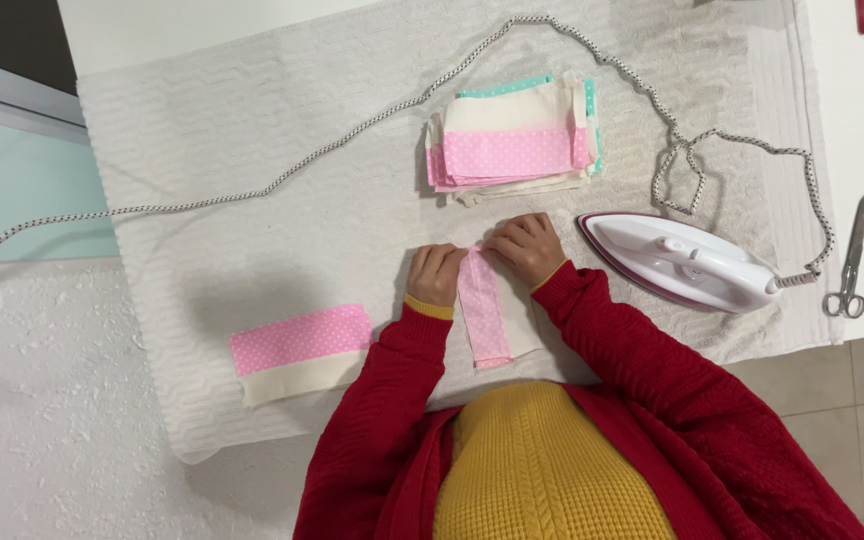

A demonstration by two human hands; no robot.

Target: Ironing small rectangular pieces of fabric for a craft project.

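Pressing down with curled fingers, the left hand [436, 274] and right hand [526, 246] pin the top end of a narrow pink dotted and cream cotton fabric piece [486, 318] on the white towel [252, 170] covering the bench. Neither hand grips it. It looks light, limp and easily shifted, best held flat at its edges. A white and magenta iron [687, 262] lies just right.

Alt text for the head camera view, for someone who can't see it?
Two hands, left and right, press a pink dotted fabric strip on a cream towel. A white iron rests right; a fabric stack lies beyond.
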